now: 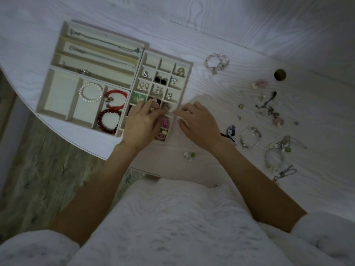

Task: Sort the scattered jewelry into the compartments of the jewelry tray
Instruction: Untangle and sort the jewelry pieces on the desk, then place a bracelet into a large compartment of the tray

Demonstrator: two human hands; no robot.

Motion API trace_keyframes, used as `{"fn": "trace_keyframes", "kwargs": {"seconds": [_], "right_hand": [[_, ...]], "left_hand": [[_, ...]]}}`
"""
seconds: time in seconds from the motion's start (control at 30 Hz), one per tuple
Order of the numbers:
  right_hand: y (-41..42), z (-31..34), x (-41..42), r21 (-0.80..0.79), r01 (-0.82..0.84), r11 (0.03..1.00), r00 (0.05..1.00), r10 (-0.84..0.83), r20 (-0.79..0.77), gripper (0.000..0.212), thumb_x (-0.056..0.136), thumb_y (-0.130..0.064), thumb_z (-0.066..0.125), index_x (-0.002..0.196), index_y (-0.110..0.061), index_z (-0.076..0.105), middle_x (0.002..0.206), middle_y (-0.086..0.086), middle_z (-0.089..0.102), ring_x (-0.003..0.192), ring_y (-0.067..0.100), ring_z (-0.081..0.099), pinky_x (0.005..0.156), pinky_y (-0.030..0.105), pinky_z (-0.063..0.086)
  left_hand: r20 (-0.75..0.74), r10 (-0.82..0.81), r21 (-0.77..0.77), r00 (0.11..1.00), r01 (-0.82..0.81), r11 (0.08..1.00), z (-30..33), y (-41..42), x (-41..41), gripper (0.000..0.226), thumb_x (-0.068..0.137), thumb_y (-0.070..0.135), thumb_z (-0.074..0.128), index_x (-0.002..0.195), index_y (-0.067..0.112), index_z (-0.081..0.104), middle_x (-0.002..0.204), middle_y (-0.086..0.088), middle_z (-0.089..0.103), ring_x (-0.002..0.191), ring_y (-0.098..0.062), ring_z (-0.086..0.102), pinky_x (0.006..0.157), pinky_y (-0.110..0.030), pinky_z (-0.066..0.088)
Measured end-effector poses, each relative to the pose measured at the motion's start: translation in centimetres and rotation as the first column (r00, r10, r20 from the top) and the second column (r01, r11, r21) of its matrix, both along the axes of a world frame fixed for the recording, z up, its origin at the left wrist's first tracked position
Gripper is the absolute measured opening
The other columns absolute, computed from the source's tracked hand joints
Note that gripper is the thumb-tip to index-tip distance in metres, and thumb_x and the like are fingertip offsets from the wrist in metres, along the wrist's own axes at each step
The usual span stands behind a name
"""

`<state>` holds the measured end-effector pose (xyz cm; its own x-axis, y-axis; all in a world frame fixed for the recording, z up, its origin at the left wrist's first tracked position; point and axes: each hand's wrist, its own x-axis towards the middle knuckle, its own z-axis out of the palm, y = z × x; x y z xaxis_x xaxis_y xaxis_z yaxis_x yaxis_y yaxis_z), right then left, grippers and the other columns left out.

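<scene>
Two cream jewelry trays lie side by side on the white table. The grid tray (189, 63) has small compartments with earrings and rings. My left hand (142, 121) hovers over its lower rows, fingers curled, pinching a small blurred brownish piece (166, 108). My right hand (197, 121) sits at the grid tray's right rim, its fingertips touching there, and I see nothing held in it. The larger tray (43, 93) holds chains, a pearl bracelet (90, 92), a red bracelet (116, 99) and a dark red bracelet (108, 120).
Loose jewelry lies on the table to the right: a pink bead bracelet (216, 63), a silver bracelet (250, 138), several small charms and chains (269, 104), and a green-white piece (189, 155) near me. A round hole (280, 74) is in the tabletop. The table's curved edge runs left of the trays.
</scene>
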<state>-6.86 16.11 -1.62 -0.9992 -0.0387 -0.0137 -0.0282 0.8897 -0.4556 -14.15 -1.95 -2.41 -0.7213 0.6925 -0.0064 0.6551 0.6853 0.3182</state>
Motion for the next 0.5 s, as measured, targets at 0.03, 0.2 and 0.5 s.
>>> {"fn": "trace_keyframes", "kwargs": {"seconds": [0.03,0.2,0.5], "right_hand": [[0.4,0.1,0.6,-0.018,0.026,1.000,1.000,-0.026,-0.005,0.026,0.086,-0.015,0.050,0.103,-0.009,0.070,0.092,0.008,0.064,0.083,0.026,0.053,0.069,0.033,0.044],[3.3,0.8,5.5,-0.036,0.173,0.984,0.984,-0.174,-0.026,0.018,0.084,-0.009,0.060,0.099,-0.009,0.071,0.093,0.008,0.063,0.085,0.027,0.054,0.072,0.035,0.044],[8.8,-1.8,13.7,0.259,0.561,0.787,0.771,-0.610,0.182,0.031,0.087,-0.028,0.058,0.104,-0.002,0.059,0.108,0.022,0.053,0.097,0.036,0.047,0.080,0.040,0.035]], "left_hand": [[0.001,0.009,-0.005,1.000,-0.009,1.000,0.0,0.2,0.5,0.035,0.081,0.017,0.048,0.107,0.012,0.069,0.102,-0.010,0.062,0.093,-0.030,0.051,0.074,-0.039,0.042],[0.000,0.069,-0.064,0.998,-0.069,0.996,0.5,1.0,2.5,0.038,0.083,0.022,0.045,0.111,0.011,0.067,0.106,-0.012,0.062,0.097,-0.034,0.054,0.077,-0.042,0.043],[-0.019,0.142,-0.137,0.990,-0.144,0.980,0.5,2.1,4.8,0.042,0.075,0.022,0.075,0.114,0.009,0.066,0.115,-0.016,0.061,0.105,-0.038,0.053,0.086,-0.046,0.041]]}}
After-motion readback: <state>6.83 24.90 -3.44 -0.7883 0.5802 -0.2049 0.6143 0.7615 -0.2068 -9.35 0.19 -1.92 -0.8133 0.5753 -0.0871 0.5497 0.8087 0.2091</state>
